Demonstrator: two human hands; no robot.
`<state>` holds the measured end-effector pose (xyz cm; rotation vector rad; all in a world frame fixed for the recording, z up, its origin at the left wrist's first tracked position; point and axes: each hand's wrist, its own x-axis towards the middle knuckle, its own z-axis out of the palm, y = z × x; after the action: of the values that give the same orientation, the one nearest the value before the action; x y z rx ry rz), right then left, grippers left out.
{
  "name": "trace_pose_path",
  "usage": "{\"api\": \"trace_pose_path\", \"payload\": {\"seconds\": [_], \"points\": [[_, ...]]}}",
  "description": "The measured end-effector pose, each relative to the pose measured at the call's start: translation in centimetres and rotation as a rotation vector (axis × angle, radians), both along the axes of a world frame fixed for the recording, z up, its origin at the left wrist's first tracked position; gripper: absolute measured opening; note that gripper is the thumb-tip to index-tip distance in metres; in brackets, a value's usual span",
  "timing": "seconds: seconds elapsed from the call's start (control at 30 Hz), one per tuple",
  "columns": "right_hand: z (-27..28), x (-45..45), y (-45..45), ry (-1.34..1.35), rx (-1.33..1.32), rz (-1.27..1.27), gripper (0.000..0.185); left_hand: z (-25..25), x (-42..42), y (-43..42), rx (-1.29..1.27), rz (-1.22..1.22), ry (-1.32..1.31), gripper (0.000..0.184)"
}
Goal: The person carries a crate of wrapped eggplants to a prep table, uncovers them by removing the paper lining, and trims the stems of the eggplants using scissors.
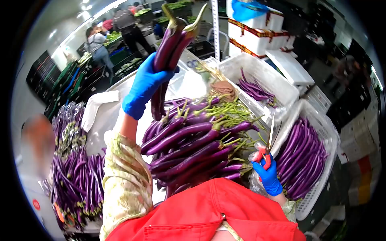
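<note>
1. While slender purple eggplants lie heaped at far left, our blue-gloved left hand grips glossy purple eggplants with green stems aloft.
2. Centrally, we see a heap of long dark-purple eggplants.
3. Our blue-gloved right hand grasps red-handled metal scissors beside a white plastic crate of eggplants.

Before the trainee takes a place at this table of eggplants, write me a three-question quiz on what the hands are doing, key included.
1. Multiple choice: what does the left hand hold upright? A) a knife B) eggplants C) a cloth
2. True or false: the right hand is empty.
3. Fill the gap: both hands wear ____ gloves.

Key:
1. B.
2. False; it holds red-handled scissors.
3. Blue.
</note>
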<state>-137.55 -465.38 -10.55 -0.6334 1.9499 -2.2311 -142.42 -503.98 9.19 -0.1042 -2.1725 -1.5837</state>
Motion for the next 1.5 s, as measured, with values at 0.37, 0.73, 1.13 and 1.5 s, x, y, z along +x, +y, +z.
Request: {"api": "trace_pose_path", "payload": {"seconds": [0.37,0.73,1.13,1.5], "points": [[2.5,0.2,-1.0,-0.179,0.12,0.321,0.062,3.1,9.0,6.5,-0.019,-0.308,-0.651,0.056],[1.6,0.9,-2.5,-0.245,0.12,0.445,0.067,-3.7,11.9,8.0,0.293,-0.358,-0.925,0.056],[-2.2,2.7,-0.4,-0.238,0.374,0.364,0.043,-6.4,12.2,7.3,0.279,-0.365,-1.093,0.056],[-0.5,1.6,0.9,-0.121,0.461,0.574,0.062,-8.4,12.9,7.6,0.068,-0.609,-1.204,0.053]]}}
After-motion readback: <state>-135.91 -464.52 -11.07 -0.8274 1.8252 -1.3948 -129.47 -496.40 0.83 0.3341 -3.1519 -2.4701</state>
